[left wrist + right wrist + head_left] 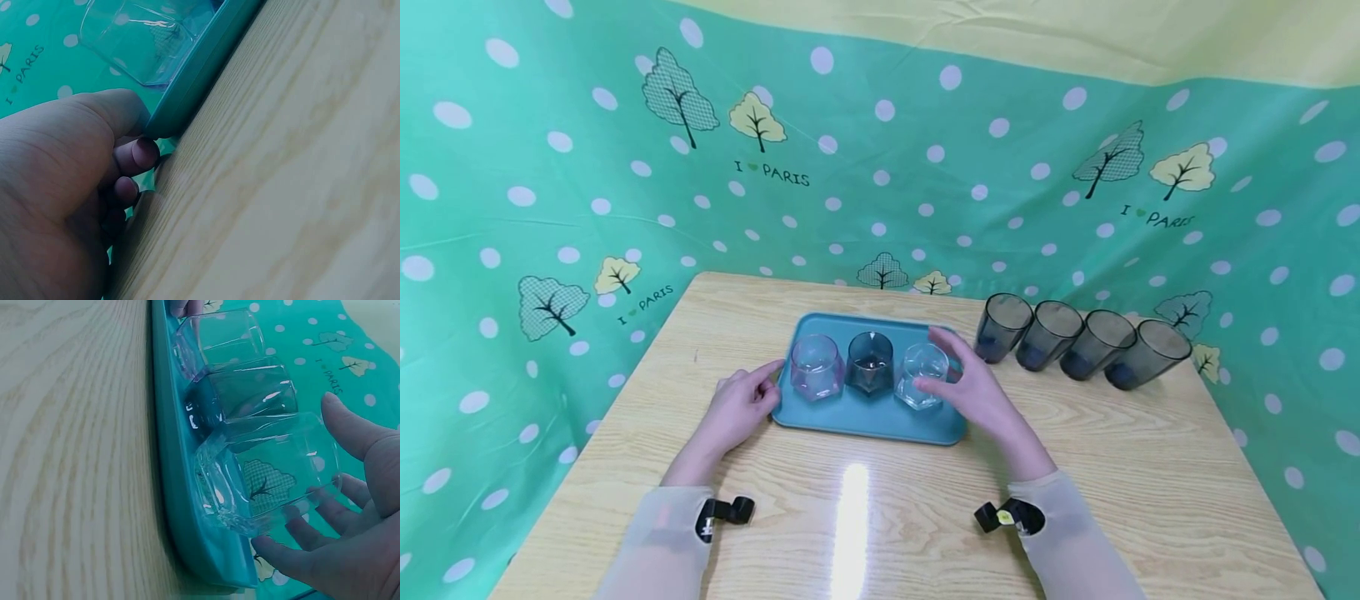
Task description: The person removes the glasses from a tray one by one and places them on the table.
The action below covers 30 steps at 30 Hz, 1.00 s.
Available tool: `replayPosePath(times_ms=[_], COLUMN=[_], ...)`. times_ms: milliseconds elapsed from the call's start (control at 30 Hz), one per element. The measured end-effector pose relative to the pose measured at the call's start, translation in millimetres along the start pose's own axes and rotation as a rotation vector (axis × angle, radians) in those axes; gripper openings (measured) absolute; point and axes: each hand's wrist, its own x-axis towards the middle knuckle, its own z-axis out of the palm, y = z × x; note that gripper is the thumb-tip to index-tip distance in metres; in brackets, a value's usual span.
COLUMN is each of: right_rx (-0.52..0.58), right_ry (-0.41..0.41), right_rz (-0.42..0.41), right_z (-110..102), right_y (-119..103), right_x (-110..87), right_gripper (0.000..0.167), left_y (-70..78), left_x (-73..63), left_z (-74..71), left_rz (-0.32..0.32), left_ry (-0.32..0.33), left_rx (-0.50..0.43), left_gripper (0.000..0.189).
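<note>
Three glasses stand in a row on a blue tray (880,422): a pinkish faceted one (817,368), a smoky grey one (870,364) and a clear one (917,397). My left hand (742,406) touches the tray's left end, its index finger stretched along the rim and the other fingers loosely curled; the left wrist view has the thumb right at the tray corner. Around the clear glass, my right hand (356,519) spreads its thumb and fingers. In the right wrist view the thumb stands off the glass, while the other fingertips are close beside its wall.
Several tall smoky tumblers (1050,335) stand in a row at the back right of the wooden table (1075,492). A green dotted cloth (880,200) hangs behind and around it. Each wrist wears a small black camera (722,510).
</note>
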Motion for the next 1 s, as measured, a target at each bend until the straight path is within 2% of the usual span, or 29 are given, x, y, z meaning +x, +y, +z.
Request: replayPosePath(times_ms=[400, 1000], right_rx=[0.002, 0.026], right_ry=[-0.039, -0.051], right_rz=[0.01, 0.033], right_z=[1.3, 1.5], right_y=[7.5, 9.8], right_x=[0.6, -0.2], right_gripper=[0.091, 0.087], left_y=[0.5, 3.5], left_x=[-0.5, -0.1], left_z=[-0.1, -1.8], left_rz=[-0.001, -0.003], left_ry=[0.0, -0.001], left_rx=[0.001, -0.002], left_gripper=[0.049, 0.049])
